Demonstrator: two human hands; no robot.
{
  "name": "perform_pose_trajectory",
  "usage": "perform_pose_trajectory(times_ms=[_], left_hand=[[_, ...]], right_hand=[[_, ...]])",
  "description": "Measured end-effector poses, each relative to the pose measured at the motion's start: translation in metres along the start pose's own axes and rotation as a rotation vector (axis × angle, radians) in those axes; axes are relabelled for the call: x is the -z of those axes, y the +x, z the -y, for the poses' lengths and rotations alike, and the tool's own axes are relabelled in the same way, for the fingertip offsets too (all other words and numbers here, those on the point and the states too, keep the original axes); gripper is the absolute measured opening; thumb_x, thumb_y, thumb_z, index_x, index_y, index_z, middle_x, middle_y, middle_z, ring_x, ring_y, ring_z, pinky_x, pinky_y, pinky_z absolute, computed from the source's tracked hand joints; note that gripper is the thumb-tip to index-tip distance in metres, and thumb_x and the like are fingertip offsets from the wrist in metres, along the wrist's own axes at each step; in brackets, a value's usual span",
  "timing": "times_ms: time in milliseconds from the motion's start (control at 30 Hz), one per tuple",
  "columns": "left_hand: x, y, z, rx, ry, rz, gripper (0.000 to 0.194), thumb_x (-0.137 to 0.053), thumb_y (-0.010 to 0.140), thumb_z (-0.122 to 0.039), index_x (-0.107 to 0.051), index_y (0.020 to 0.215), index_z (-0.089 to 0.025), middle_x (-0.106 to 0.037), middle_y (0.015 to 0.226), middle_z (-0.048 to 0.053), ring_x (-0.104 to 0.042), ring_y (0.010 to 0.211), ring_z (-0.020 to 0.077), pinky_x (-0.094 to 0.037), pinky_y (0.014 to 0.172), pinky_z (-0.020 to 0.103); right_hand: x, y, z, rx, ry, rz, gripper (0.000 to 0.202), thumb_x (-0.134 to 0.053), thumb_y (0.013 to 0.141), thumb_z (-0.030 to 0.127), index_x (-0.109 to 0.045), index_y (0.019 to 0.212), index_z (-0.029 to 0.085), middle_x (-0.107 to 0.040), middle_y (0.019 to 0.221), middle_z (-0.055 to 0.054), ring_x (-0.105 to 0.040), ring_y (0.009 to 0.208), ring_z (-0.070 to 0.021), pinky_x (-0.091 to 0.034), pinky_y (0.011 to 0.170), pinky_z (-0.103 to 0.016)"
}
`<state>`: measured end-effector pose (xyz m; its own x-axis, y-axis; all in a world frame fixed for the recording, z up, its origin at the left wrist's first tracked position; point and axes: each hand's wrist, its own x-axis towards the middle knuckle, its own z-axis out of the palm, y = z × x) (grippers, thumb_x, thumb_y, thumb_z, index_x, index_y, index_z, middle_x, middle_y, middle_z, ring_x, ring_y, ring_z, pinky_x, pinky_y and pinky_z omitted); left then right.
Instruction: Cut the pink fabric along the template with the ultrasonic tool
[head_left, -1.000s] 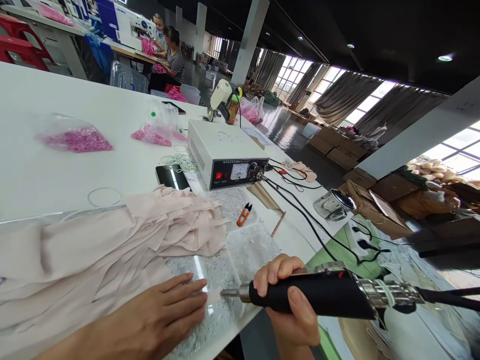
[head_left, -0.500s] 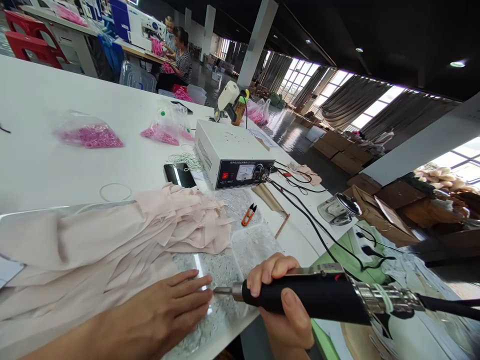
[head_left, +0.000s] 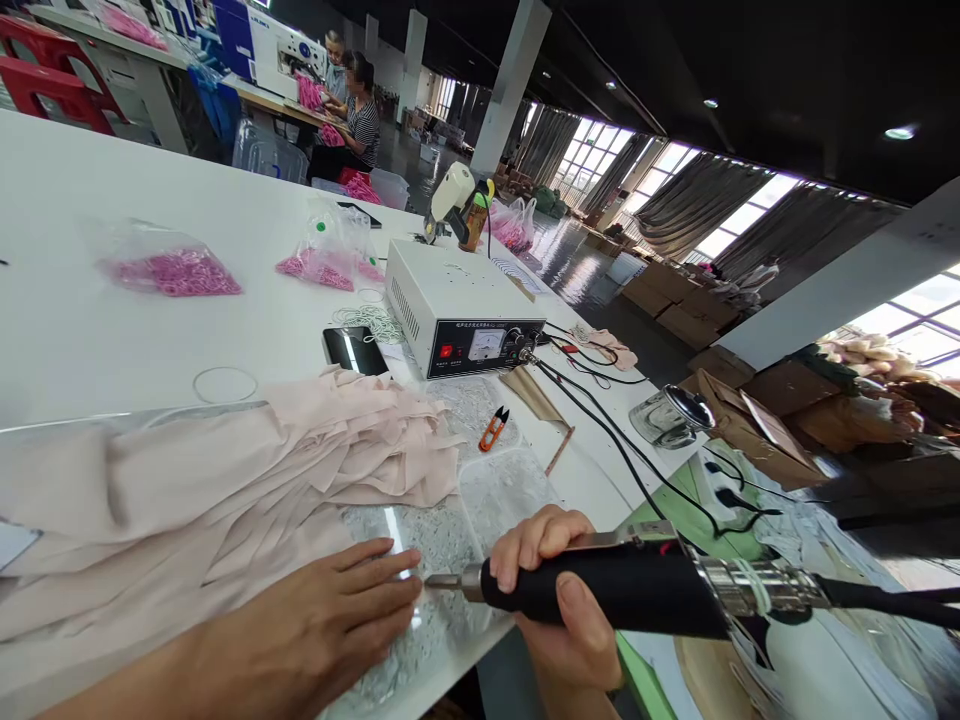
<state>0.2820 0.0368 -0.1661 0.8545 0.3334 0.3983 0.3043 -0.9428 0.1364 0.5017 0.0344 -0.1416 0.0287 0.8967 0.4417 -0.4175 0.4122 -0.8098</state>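
A long white desk fills the foreground of a workshop, with a blue-and-white sewing machine beyond it, its small lettering apparently reading JUKI. Pale pink fabric lies heaped at the desk's near left, partly over a speckled grey mat. Farther back stands a white control box, its black panel carrying a line of Chinese characters and a code too small to read with certainty, above a meter and a red switch. A black handheld tool is held almost level at the mat's near edge, the right hand wrapped firmly round its grip. The left hand lies palm down, fingers straight and together, beside the fabric; whether it pins anything beneath cannot be told. Orange snips rest on the mat near the box. The tool's slim metal tip, farther off a second ago, now sits just beside the left fingertips, barely shifted in the last half-second, suggesting that the work is centred on that spot
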Motion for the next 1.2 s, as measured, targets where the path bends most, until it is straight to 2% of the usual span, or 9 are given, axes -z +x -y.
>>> perform_pose_trajectory(times_ms=[167, 433, 767, 867, 967, 1200], left_hand=[[0.002, 0.002, 0.000, -0.007, 0.039, -0.007, 0.032, -0.034, 0.102, -0.017, -0.065, 0.110, -0.015, -0.066, 0.124, 0.000, -0.056, 0.122, 0.0197, -0.028, 0.116, 0.031], [0.002, 0.001, 0.001, -0.007, 0.040, -0.012, 0.031, -0.036, 0.101, -0.018, -0.065, 0.109, -0.016, -0.066, 0.124, 0.000, -0.057, 0.121, 0.0196, -0.028, 0.116, 0.030], [-0.008, -0.005, 0.000, 0.021, -0.042, -0.024, 0.029, -0.042, 0.097, -0.013, -0.063, 0.116, -0.014, -0.064, 0.128, 0.006, -0.052, 0.127, 0.0213, -0.031, 0.116, 0.032], [-0.010, -0.007, 0.000, 0.027, -0.037, 0.004, 0.030, -0.041, 0.097, -0.013, -0.062, 0.118, -0.014, -0.062, 0.130, 0.005, -0.051, 0.128, 0.0220, -0.031, 0.116, 0.034], [-0.010, -0.007, 0.000, 0.028, -0.031, 0.012, 0.030, -0.041, 0.097, -0.013, -0.062, 0.118, -0.014, -0.062, 0.130, 0.003, -0.051, 0.128, 0.0217, -0.030, 0.117, 0.034], [-0.006, -0.004, 0.000, 0.018, -0.038, -0.029, 0.029, -0.041, 0.098, -0.013, -0.064, 0.116, -0.014, -0.064, 0.128, 0.006, -0.052, 0.127, 0.0206, -0.032, 0.115, 0.032]], right_hand=[[0.003, -0.005, 0.005, -0.016, -0.003, -0.027, 0.016, -0.056, 0.085, 0.037, -0.058, 0.087, 0.021, -0.048, 0.073, 0.002, -0.056, 0.053, -0.0104, -0.048, 0.053, -0.027], [0.003, -0.008, 0.004, -0.026, -0.011, -0.011, 0.016, -0.056, 0.085, 0.038, -0.056, 0.087, 0.022, -0.047, 0.073, 0.003, -0.055, 0.053, -0.0097, -0.047, 0.053, -0.027], [0.002, -0.008, 0.004, -0.032, -0.020, 0.008, 0.016, -0.056, 0.086, 0.038, -0.056, 0.087, 0.022, -0.048, 0.073, 0.003, -0.056, 0.054, -0.0099, -0.047, 0.053, -0.026], [0.003, -0.008, 0.005, -0.027, -0.008, 0.007, 0.016, -0.056, 0.086, 0.038, -0.057, 0.087, 0.022, -0.048, 0.074, 0.003, -0.056, 0.054, -0.0094, -0.048, 0.054, -0.026], [0.004, -0.007, 0.005, -0.007, 0.005, -0.013, 0.016, -0.056, 0.086, 0.038, -0.057, 0.087, 0.021, -0.048, 0.074, 0.003, -0.056, 0.054, -0.0089, -0.048, 0.055, -0.025], [0.003, -0.008, 0.003, -0.017, 0.003, -0.013, 0.016, -0.056, 0.086, 0.037, -0.057, 0.088, 0.022, -0.047, 0.075, 0.003, -0.056, 0.054, -0.0094, -0.048, 0.054, -0.026]])
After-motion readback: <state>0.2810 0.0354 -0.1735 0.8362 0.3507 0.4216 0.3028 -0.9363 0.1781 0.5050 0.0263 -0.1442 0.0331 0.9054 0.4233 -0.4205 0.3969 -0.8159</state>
